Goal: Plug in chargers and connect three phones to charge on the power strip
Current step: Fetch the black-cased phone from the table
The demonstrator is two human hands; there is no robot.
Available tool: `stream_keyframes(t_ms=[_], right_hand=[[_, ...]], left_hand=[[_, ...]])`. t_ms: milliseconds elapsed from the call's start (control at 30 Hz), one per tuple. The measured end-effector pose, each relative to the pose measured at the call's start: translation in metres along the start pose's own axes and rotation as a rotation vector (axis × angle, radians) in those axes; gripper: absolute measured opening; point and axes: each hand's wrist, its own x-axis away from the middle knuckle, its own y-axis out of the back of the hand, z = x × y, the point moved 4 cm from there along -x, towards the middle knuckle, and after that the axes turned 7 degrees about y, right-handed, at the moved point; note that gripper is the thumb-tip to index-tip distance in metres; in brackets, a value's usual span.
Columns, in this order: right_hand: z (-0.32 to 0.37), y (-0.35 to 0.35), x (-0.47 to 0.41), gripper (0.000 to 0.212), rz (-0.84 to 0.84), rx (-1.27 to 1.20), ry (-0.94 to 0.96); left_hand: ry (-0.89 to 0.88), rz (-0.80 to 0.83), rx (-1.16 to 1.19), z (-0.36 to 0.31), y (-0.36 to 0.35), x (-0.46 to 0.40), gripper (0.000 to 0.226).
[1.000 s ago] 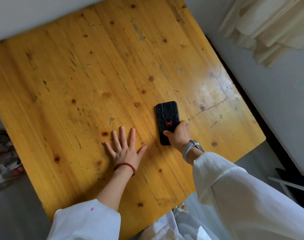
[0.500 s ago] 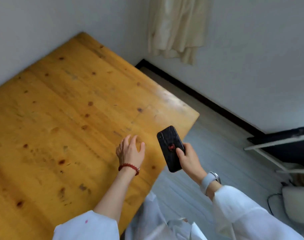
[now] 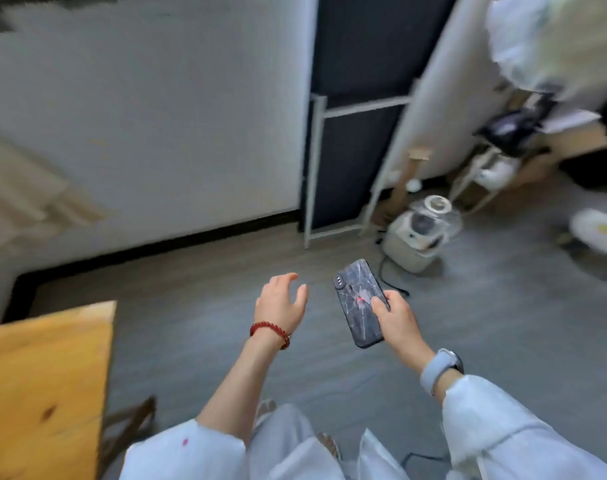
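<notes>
My right hand (image 3: 397,320) grips a black phone (image 3: 359,303) in a web-patterned case with a red spider mark, held back side up over the grey floor. A grey watch sits on that wrist. My left hand (image 3: 281,303) hangs beside it, a little to the left, fingers loosely curled and apart, holding nothing; a red bead bracelet circles its wrist. No charger or power strip shows in the blurred view.
The wooden table (image 3: 42,375) lies at the lower left, with a chair frame beside it. A white appliance (image 3: 418,233) with a black cord stands on the floor ahead. A white metal frame (image 3: 316,168) leans by the wall. Cluttered shelves and a plate (image 3: 598,230) are at right.
My right hand lifted the phone off the table and carried it away as the view swung right toward the floor. My left hand left the tabletop too.
</notes>
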Motion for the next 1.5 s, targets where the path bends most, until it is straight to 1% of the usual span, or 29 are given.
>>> stream_keyframes(t_ms=[33,100,233,300,400,467,567,700,833,933,1033,1133,1200,1300,1400,1500], right_hand=[[-0.014,0.029,-0.004,0.006,-0.079,-0.021,-0.036],[-0.043,0.081,-0.009,0.005,-0.223,-0.066,-0.105],[-0.094,0.164,-0.014,0.018,-0.452,-0.131,-0.234],[-0.124,0.203,-0.019,0.019,-0.540,-0.164,-0.293],[-0.162,0.260,-0.040,0.019,-0.614,-0.194,-0.358],[-0.183,0.307,-0.066,0.015,-0.669,-0.196,-0.377],[-0.204,0.376,-0.104,0.011,-0.753,-0.192,-0.412],[-0.226,0.461,-0.139,0.014,-0.822,-0.221,-0.445],[-0.263,0.531,-0.142,0.011,-0.927,-0.251,-0.508],[-0.304,0.583,-0.133,0.011,-1.021,-0.274,-0.585],[-0.349,0.636,-0.130,0.014,-1.096,-0.285,-0.633],[-0.399,0.705,-0.133,0.014,-1.136,-0.297,-0.648],[-0.430,0.754,-0.135,0.012,-1.143,-0.298,-0.654],[-0.474,0.838,-0.140,0.015,-1.135,-0.280,-0.667],[-0.509,0.917,-0.149,0.016,-1.148,-0.292,-0.679],[-0.541,0.985,-0.163,0.015,-1.143,-0.312,-0.680]], left_hand=[[-0.063,0.040,-0.037,-0.030,-0.019,-0.007,0.038],[-0.179,0.115,-0.113,-0.087,-0.059,-0.019,0.039],[-0.390,0.252,-0.253,-0.183,-0.138,-0.030,0.042],[-0.473,0.318,-0.317,-0.229,-0.183,-0.035,0.042],[-0.581,0.394,-0.370,-0.297,-0.244,-0.046,0.046],[-0.643,0.432,-0.390,-0.351,-0.286,-0.060,0.049],[-0.724,0.480,-0.407,-0.432,-0.339,-0.079,0.051],[-0.858,0.518,-0.445,-0.535,-0.408,-0.087,0.050],[-0.949,0.624,-0.510,-0.618,-0.487,-0.069,0.050],[-1.051,0.721,-0.549,-0.672,-0.553,-0.037,0.049],[-1.133,0.796,-0.539,-0.721,-0.616,-0.007,0.049],[-1.178,0.828,-0.537,-0.777,-0.684,0.018,0.048],[-1.168,0.843,-0.563,-0.816,-0.726,0.034,0.049],[-1.158,0.860,-0.601,-0.884,-0.789,0.062,0.049],[-1.164,0.884,-0.559,-0.951,-0.839,0.088,0.047],[-1.148,0.891,-0.515,-1.003,-0.880,0.100,0.044]])
